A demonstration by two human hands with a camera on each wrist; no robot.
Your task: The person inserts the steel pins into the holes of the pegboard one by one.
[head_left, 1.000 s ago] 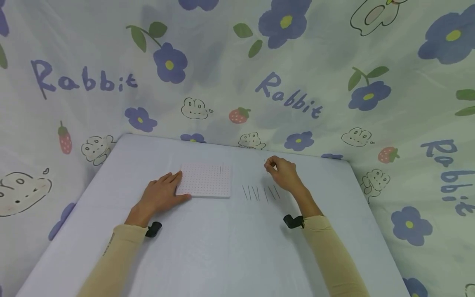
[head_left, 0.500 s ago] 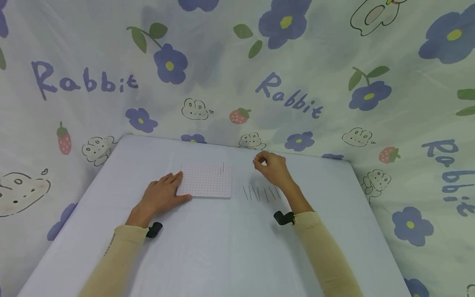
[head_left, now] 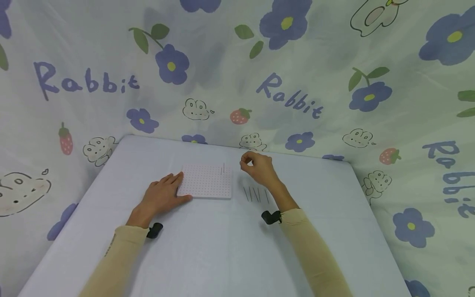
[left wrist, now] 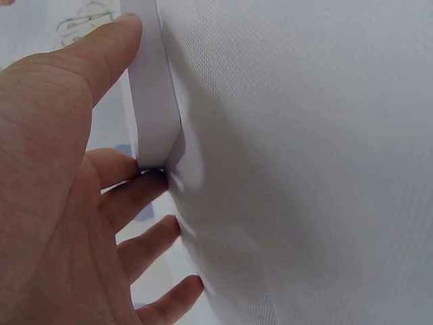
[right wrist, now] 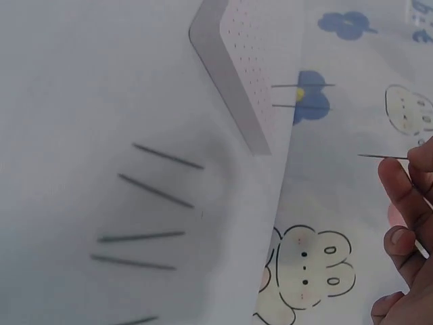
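the board (head_left: 205, 181) is dotted white, the needles (right wrist: 156, 191) dark — the sleeves (head_left: 315, 255) are tan, the curtain (head_left: 219, 78) pale with blue flowers (head_left: 172, 64), green leaves (head_left: 160, 31) and pink strawberries (head_left: 239, 117).

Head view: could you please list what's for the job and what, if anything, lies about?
For the job:
white perforated board
pin in the right hand
two pins standing in the board
loose pins on the table

Just around:
patterned backdrop
black wrist devices
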